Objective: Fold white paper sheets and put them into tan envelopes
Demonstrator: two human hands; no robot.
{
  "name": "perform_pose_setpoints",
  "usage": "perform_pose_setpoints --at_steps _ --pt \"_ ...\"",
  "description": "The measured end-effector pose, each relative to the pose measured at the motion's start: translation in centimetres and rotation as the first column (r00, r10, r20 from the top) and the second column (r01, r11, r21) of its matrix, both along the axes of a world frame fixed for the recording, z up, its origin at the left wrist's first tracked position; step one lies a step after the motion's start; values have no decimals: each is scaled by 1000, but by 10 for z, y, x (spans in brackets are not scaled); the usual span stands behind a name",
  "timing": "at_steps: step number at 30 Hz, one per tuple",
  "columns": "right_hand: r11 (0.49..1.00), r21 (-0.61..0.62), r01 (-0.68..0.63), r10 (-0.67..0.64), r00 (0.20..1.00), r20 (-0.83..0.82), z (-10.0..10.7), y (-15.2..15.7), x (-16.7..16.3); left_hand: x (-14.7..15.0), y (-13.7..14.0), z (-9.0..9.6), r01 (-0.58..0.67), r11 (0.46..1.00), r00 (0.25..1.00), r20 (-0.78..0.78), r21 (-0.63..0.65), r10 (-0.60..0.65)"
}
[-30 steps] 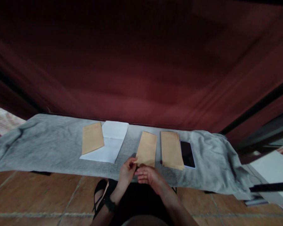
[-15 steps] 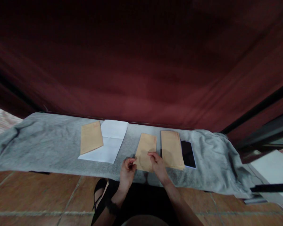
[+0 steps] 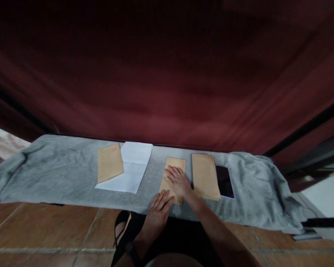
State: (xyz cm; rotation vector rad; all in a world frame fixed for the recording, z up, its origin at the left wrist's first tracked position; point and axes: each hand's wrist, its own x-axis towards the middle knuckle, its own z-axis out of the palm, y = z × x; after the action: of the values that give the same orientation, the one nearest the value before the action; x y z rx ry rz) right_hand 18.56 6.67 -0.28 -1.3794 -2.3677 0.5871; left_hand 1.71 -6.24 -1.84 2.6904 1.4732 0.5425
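A brown paper envelope [image 3: 176,162] lies flat on the grey cloth in front of me. My right hand [image 3: 178,181] rests palm down across its middle, fingers stretched out. At the envelope's lower left edge lies my left hand [image 3: 159,208], also palm down with its fingers extended. Between them the hands cover much of the lower half. Just to the right is a stack of brown envelopes [image 3: 204,176]. Further left, another brown envelope [image 3: 110,163] lies over part of some creased white paper [image 3: 135,167].
A dark-screened phone [image 3: 224,181] lies right of the envelope stack. The grey cloth [image 3: 58,170] covers the long narrow surface, wrinkled toward both ends. A dark red panel [image 3: 167,104] rises directly behind it. Below is a tiled floor [image 3: 58,230].
Both hands were raised with fingers curled near the envelope's lower part. Now they are flattened: the right has moved up onto its middle, the left lies at its lower left edge.
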Motion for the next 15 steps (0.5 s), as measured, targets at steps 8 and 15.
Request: perform_pose_setpoints --at_steps 8,15 --pt "981 81 175 -186 970 157 2 55 -4 -1 -4 21 46 999 999 -17 5 -46" --pt "989 92 112 -125 980 154 1 38 0 0 -5 14 49 998 998 -36 29 -48"
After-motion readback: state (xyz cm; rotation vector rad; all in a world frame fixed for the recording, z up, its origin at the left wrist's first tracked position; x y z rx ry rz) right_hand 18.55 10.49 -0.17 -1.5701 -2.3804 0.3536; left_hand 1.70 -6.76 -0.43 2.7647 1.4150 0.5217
